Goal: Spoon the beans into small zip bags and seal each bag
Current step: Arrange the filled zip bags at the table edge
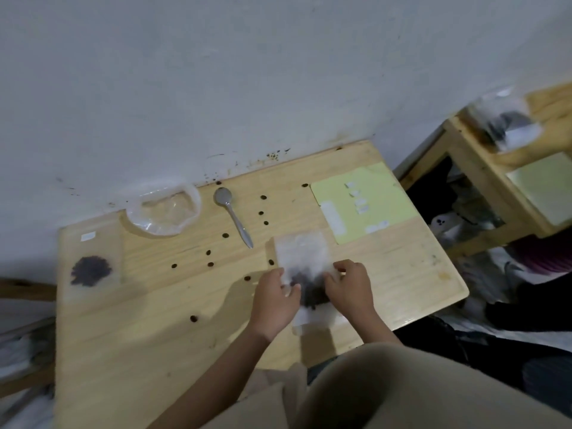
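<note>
Your left hand [274,300] and right hand [348,287] sit lower centre of the frame, each with fingers curled onto a side of a small clear zip bag [305,264] lying on the wooden table [154,335]. Dark beans [309,291] are bunched in the bag between your hands; motion blur hides its seal and edges. Beyond, scattered loose beans [210,264] dot the table. A metal spoon [233,215] lies farther back. At left, a filled flat bag [91,267] rests, outline faint.
</note>
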The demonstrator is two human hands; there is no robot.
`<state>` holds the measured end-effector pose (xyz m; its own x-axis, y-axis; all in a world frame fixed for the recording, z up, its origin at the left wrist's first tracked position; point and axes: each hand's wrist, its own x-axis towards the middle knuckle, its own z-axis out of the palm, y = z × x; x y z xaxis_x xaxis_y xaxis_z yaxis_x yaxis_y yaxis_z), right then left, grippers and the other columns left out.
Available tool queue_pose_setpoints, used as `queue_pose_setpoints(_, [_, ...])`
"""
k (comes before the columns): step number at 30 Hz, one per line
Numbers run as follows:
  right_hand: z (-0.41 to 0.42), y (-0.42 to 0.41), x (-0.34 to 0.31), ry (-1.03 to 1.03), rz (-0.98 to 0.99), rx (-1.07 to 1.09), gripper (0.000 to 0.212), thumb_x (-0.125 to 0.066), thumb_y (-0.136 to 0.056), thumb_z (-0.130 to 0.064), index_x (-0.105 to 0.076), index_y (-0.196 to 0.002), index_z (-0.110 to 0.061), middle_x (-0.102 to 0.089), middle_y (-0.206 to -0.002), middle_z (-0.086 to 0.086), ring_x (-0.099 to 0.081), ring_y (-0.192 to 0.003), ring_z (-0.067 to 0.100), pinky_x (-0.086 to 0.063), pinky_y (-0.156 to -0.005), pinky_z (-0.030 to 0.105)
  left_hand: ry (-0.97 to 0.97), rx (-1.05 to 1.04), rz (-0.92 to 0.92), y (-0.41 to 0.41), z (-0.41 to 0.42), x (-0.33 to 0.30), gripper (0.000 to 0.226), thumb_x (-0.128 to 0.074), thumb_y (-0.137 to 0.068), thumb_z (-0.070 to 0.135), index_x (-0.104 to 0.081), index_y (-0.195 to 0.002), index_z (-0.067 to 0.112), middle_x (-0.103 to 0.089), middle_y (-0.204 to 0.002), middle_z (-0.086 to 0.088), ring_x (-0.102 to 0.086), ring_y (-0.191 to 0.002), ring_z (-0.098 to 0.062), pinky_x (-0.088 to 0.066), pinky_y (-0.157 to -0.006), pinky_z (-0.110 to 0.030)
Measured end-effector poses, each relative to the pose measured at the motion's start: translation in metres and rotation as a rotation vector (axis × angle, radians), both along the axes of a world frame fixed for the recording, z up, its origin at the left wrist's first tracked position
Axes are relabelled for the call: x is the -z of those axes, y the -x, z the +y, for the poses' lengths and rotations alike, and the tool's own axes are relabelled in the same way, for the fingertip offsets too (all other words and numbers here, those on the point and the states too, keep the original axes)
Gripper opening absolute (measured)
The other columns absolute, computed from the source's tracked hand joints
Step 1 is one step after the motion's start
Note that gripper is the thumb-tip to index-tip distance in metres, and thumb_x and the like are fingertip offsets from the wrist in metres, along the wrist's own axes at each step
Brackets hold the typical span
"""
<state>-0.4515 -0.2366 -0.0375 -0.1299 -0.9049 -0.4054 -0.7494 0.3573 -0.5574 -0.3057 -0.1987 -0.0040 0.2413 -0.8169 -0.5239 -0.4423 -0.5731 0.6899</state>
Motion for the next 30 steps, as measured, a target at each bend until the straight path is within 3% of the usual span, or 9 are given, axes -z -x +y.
queue_pose_setpoints(4, [-0.011,0.003,-0.006,0.028,-0.067,-0.013,0.037,-0.064,-0.084,-0.029,-0.058,-0.115,-0.009,-0.060,-0.108,0.008,-0.061,-0.093,0.025,-0.051,-0.080,0.034,0.083,-0.052,-0.080,0.007,-0.013,-0.011,0.045,-0.061,-0.089,0.019,-0.048,-0.133,0.015,-0.043,-0.133,-0.003,-0.048,-0.103,-0.007,-0.038,-0.091,-0.018])
queue_pose_setpoints(10, [-0.053,0.019,-0.026,0.051,-0.242,-0.009,0.032,-0.067,-0.084,-0.024,-0.060,-0.113,-0.012,-0.062,-0.101,0.003,-0.061,-0.077,0.014,-0.048,-0.077,0.028,0.189,-0.133,0.147,0.011,-0.042,-0.016,0.049,-0.064,-0.084,-0.001,-0.052,-0.118,0.033,-0.055,-0.109,0.003,-0.057,-0.082,-0.010,-0.051,-0.064,-0.013])
queue_pose_setpoints(13, [-0.092,0.035,-0.030,0.092,-0.278,-0.017,0.026,-0.066,-0.086,-0.025,-0.064,-0.107,-0.011,-0.064,-0.090,0.000,-0.058,-0.069,0.008,-0.044,-0.072,0.024,0.208,-0.146,0.278,0.013,-0.062,-0.016,0.058,-0.060,-0.084,-0.008,-0.052,-0.128,0.029,-0.059,-0.118,0.004,-0.059,-0.094,-0.006,-0.050,-0.073,-0.012])
queue_pose_setpoints(15, [-0.125,0.047,-0.024,0.166,-0.231,0.017,0.026,-0.062,-0.088,-0.022,-0.065,-0.109,-0.006,-0.067,-0.092,0.003,-0.059,-0.075,0.012,-0.041,-0.072,0.021,0.245,-0.175,0.350,0.013,-0.070,-0.015,0.060,-0.057,-0.085,-0.011,-0.051,-0.131,0.028,-0.061,-0.107,0.003,-0.057,-0.088,-0.007,-0.049,-0.078,-0.015])
queue_pose_setpoints(19, [-0.187,0.066,0.002,0.212,-0.051,-0.003,0.032,-0.056,-0.090,-0.017,-0.062,-0.118,-0.003,-0.066,-0.106,0.015,-0.063,-0.094,0.028,-0.046,-0.077,0.028,0.308,-0.255,0.441,0.011,-0.078,-0.013,0.063,-0.051,-0.086,-0.015,-0.049,-0.133,0.027,-0.068,-0.108,0.017,-0.047,-0.080,-0.020,-0.046,-0.076,-0.041])
queue_pose_setpoints(21, [-0.206,0.066,0.013,0.174,0.046,-0.051,0.033,-0.053,-0.090,-0.018,-0.061,-0.120,-0.006,-0.061,-0.110,0.018,-0.060,-0.097,0.034,-0.050,-0.080,0.036,0.309,-0.289,0.428,0.011,-0.080,-0.016,0.062,-0.053,-0.086,-0.012,-0.050,-0.129,0.032,-0.066,-0.115,0.013,-0.052,-0.078,-0.023,-0.048,-0.074,-0.034])
queue_pose_setpoints(24, [-0.219,0.061,0.021,0.155,0.190,-0.118,0.028,-0.052,-0.089,-0.021,-0.064,-0.111,-0.009,-0.055,-0.108,0.017,-0.056,-0.096,0.039,-0.049,-0.078,0.041,0.308,-0.332,0.386,0.011,-0.086,-0.015,0.054,-0.059,-0.086,0.002,-0.053,-0.123,0.040,-0.057,-0.130,0.004,-0.060,-0.107,-0.016,-0.053,-0.088,-0.031])
queue_pose_setpoints(27, [-0.225,0.054,0.025,0.153,0.213,-0.115,0.023,-0.054,-0.088,-0.019,-0.066,-0.106,-0.011,-0.056,-0.110,0.014,-0.055,-0.098,0.037,-0.046,-0.080,0.040,0.295,-0.368,0.388,0.011,-0.093,-0.013,0.051,-0.060,-0.087,0.002,-0.053,-0.122,0.038,-0.058,-0.130,0.000,-0.060,-0.089,-0.023,-0.052,-0.085,-0.035])
queue_pose_setpoints(30, [-0.228,0.053,0.024,0.155,0.129,-0.044,0.018,-0.055,-0.088,-0.016,-0.067,-0.100,-0.010,-0.061,-0.108,0.011,-0.059,-0.095,0.033,-0.046,-0.078,0.036,0.302,-0.389,0.389,0.011,-0.101,-0.012,0.051,-0.060,-0.086,-0.001,-0.054,-0.127,0.029,-0.067,-0.112,0.007,-0.049,-0.078,-0.022,-0.047,-0.074,-0.039])
